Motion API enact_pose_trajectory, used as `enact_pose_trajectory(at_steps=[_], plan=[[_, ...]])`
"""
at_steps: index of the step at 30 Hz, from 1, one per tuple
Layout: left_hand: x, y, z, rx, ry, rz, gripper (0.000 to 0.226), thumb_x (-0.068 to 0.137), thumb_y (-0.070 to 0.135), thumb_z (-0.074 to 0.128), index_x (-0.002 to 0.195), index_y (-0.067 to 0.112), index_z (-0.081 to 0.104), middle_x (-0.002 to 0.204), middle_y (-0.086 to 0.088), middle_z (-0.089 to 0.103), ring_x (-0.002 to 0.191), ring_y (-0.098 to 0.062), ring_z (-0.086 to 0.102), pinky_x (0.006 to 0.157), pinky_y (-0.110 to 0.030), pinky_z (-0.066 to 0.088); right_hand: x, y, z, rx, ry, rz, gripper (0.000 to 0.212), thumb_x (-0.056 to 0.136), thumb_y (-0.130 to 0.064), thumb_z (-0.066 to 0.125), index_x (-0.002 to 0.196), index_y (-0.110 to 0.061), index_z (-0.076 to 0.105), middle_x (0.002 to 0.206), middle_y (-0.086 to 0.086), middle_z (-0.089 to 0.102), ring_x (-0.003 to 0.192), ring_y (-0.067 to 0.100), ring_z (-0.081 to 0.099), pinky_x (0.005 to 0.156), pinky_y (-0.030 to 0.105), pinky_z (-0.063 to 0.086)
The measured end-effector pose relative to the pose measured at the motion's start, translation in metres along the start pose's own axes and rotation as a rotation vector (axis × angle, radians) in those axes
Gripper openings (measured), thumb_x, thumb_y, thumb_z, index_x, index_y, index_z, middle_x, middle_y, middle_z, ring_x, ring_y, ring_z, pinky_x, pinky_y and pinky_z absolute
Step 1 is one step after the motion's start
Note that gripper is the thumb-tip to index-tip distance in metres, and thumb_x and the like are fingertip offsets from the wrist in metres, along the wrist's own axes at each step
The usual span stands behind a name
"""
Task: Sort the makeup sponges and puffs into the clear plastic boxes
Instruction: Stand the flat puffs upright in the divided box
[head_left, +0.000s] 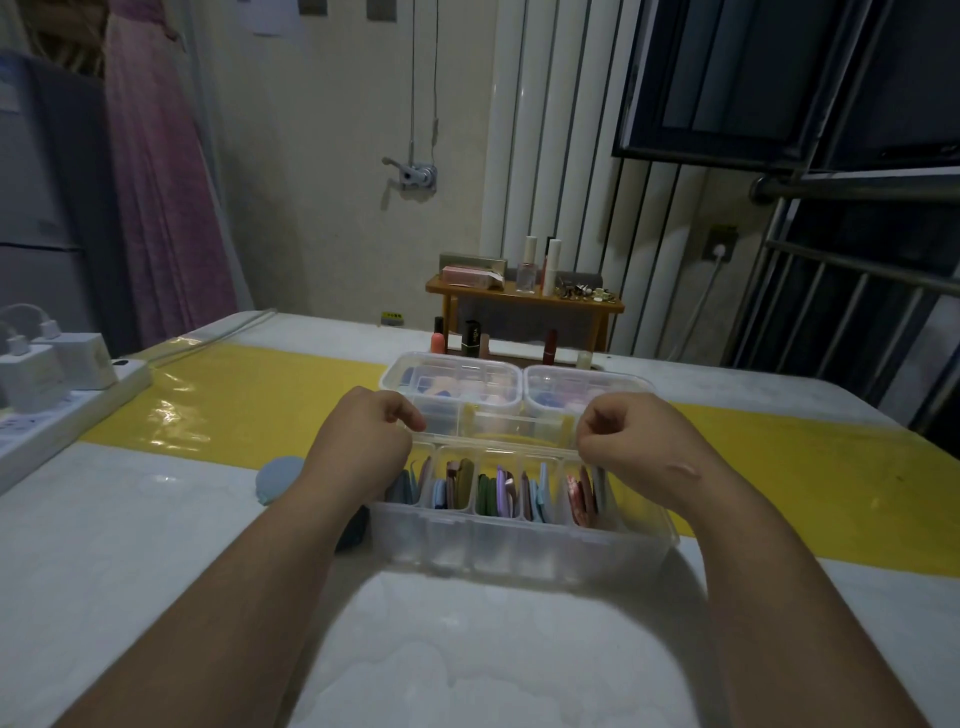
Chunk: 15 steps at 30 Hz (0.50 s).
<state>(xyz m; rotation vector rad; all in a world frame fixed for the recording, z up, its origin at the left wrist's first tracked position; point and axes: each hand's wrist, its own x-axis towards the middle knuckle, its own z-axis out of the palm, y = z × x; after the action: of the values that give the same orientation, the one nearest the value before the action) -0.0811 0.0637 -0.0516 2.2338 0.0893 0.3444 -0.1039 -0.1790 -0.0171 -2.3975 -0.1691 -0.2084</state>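
Note:
A large clear divided box stands in front of me, with several flat coloured puffs upright in its compartments. My left hand and my right hand have their fingers curled on the two ends of its far rim, where a clear plastic piece spans between them. Behind it sit two smaller clear boxes, left and right, each holding sponges. A round blue puff and a dark blue sponge lie on the table just left of my left forearm.
A white power strip with chargers plugged in lies at the left edge. A small wooden shelf with cosmetic bottles stands at the back, with lipsticks beneath it. A yellow strip crosses the table.

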Motion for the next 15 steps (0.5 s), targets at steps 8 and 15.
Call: enact_pose_trajectory(at_steps=[8,15], plan=[[0.0011,-0.0008,0.0002,-0.017,-0.006,-0.004,0.039,0.077,-0.009,0.046,0.074,0.026,0.064,0.081,-0.002,0.059,0.062,-0.029,0.061,0.052,-0.032,0.045,0.0001,-0.0003,-0.0005,-0.128,-0.069,0.087,0.016,0.079,-0.006,0.066,0.071,-0.02,0.071,0.076,0.0,0.07,0.079,0.019,0.067,0.077,0.039,0.06],[0.0014,-0.0019,0.0005,-0.002,-0.007,0.009,0.038,0.078,-0.008,0.047,0.074,0.025,0.064,0.099,-0.004,0.057,0.061,-0.025,0.058,0.05,-0.026,0.039,-0.0065,-0.0057,-0.0054,-0.096,-0.046,0.045,0.008,0.077,-0.02,0.068,0.069,-0.023,0.07,0.076,-0.003,0.067,0.077,0.02,0.064,0.073,0.044,0.057]])
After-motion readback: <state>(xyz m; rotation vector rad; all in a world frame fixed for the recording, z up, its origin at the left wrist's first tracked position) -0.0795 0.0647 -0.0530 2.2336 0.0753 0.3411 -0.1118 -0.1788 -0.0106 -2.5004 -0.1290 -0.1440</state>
